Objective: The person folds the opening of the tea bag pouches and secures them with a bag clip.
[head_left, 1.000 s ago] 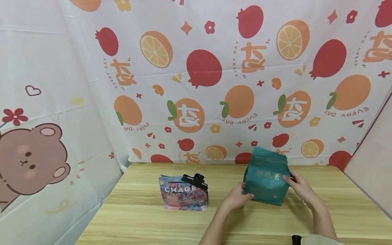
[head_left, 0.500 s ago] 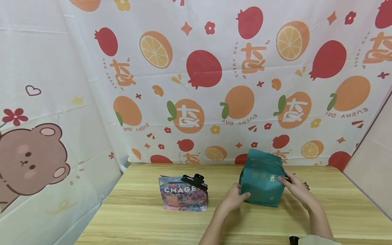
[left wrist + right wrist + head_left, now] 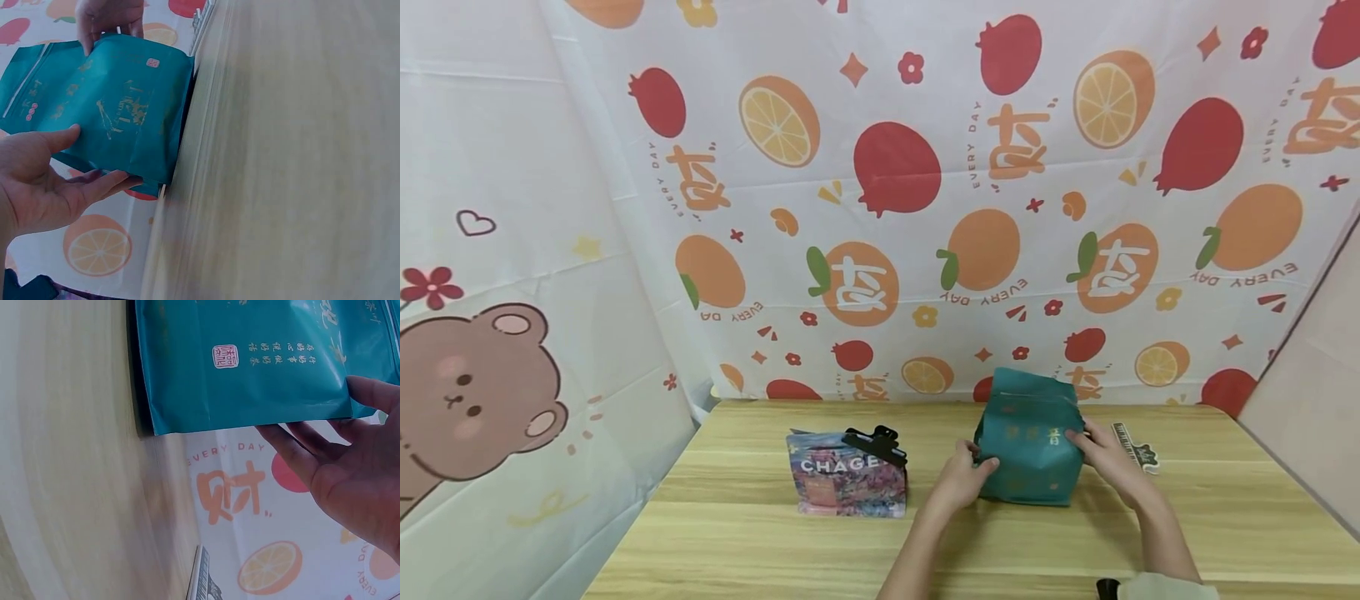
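Note:
A teal tea bag [image 3: 1028,442] with gold lettering stands about upright near the back of the table, leaning slightly. My left hand [image 3: 961,477] holds its left side, with the thumb on the front and the fingers round the edge. On the opposite side my right hand [image 3: 1101,454] grips the bag, thumb in front and fingers behind. The left wrist view has the left hand [image 3: 53,178] at one edge of the tea bag [image 3: 125,100]. Close to the wood, the bag's bottom corner shows in the right wrist view beside the right hand [image 3: 356,462].
Left of the hands, a colourful CHAGEE pouch [image 3: 850,479] stands with a black clip [image 3: 877,444] across its top. A flat, pale piece with dark markings [image 3: 1137,450] lies behind my right hand. A fruit-print cloth [image 3: 895,167] hangs at the table's [image 3: 760,558] back edge.
Both hands have shifted left with the tea bag between them. The flat piece with dark markings, mostly hidden before, now shows behind the right hand. The CHAGEE pouch has stayed put.

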Motion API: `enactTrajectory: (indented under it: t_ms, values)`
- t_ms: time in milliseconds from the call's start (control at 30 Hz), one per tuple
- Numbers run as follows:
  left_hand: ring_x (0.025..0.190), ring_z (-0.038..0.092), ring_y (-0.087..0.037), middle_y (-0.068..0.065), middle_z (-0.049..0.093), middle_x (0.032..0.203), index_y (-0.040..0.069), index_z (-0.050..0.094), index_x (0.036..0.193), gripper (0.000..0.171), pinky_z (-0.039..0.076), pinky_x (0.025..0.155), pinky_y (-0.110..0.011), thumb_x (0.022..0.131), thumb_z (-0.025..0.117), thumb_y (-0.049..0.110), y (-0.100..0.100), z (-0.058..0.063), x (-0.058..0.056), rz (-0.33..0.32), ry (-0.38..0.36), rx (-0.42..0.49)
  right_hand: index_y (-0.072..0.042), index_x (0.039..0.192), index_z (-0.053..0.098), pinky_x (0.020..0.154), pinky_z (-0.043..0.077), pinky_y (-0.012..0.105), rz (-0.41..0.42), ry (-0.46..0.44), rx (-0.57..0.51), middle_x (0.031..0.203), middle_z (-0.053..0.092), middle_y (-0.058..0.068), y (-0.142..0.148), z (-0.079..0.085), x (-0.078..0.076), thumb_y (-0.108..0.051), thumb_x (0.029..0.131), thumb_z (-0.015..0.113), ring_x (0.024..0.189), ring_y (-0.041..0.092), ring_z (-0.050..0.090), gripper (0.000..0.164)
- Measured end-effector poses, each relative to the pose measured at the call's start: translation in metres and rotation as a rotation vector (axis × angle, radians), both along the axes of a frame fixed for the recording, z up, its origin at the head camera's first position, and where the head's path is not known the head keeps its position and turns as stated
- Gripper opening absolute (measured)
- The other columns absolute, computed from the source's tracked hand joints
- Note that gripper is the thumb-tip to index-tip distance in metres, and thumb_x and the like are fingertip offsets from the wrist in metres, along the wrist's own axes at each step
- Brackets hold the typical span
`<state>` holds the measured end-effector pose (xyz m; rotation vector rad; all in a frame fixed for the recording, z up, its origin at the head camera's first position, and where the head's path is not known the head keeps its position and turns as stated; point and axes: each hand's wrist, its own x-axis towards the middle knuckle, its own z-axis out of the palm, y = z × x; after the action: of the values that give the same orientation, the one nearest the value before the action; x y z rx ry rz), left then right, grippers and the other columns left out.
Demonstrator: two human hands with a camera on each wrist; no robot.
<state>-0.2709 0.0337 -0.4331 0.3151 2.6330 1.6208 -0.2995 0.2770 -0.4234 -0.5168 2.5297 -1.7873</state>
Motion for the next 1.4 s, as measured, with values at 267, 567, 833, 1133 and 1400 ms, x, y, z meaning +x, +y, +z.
enactTrajectory:
  t_ms: [267, 567, 833, 1133, 1400]
  values:
    - [0.106, 0.051, -0.039, -0.029, 0.054, 0.111, -0.006, 0.045, 0.114, 0.046, 0.042, 0.083, -0.047, 0.092, 0.056, 0.033, -0.01, 0.002, 0.001, -0.022, 0.049, -0.076, 0.011, 0.137, 0.027, 0.085, 0.044, 0.041, -0.027, -0.008, 0.002, 0.128, 0.04, 0.032, -0.009, -0.002, 0.001, -0.021, 0.1, 0.041, 0.113, 0.036, 0.046, 0.051]
    - [0.107, 0.05, -0.04, -0.028, 0.053, 0.111, -0.009, 0.045, 0.114, 0.041, 0.041, 0.084, -0.05, 0.092, 0.058, 0.023, -0.02, 0.015, 0.008, -0.041, 0.001, -0.145, 0.009, 0.138, 0.028, 0.086, 0.044, 0.04, 0.028, -0.001, -0.005, 0.13, 0.038, 0.03, -0.016, -0.001, 0.001, -0.022, 0.1, 0.041, 0.115, 0.037, 0.043, 0.051]
    - [0.101, 0.054, -0.037, -0.022, 0.056, 0.102, -0.008, 0.047, 0.11, 0.038, 0.044, 0.078, -0.047, 0.09, 0.06, 0.022, -0.029, 0.018, 0.008, -0.065, -0.011, -0.156, 0.008, 0.138, 0.029, 0.085, 0.044, 0.041, 0.03, -0.018, -0.01, 0.129, 0.041, 0.029, -0.022, -0.001, 0.001, -0.021, 0.1, 0.041, 0.113, 0.036, 0.046, 0.05]
    - [0.095, 0.055, -0.032, -0.017, 0.057, 0.098, -0.006, 0.049, 0.108, 0.036, 0.045, 0.073, -0.045, 0.09, 0.061, 0.023, -0.037, 0.019, 0.01, -0.073, -0.039, -0.155, 0.008, 0.137, 0.031, 0.084, 0.045, 0.04, 0.03, -0.02, -0.009, 0.126, 0.044, 0.027, -0.028, -0.002, 0.004, -0.02, 0.099, 0.042, 0.11, 0.033, 0.048, 0.048]
    - [0.087, 0.057, -0.03, -0.016, 0.057, 0.095, -0.006, 0.048, 0.111, 0.037, 0.045, 0.069, -0.044, 0.091, 0.06, 0.022, -0.039, 0.019, 0.016, -0.077, -0.04, -0.136, 0.005, 0.14, 0.026, 0.086, 0.043, 0.043, 0.036, -0.04, 0.011, 0.131, 0.039, 0.027, -0.028, -0.002, 0.009, -0.027, 0.099, 0.042, 0.115, 0.036, 0.044, 0.055]
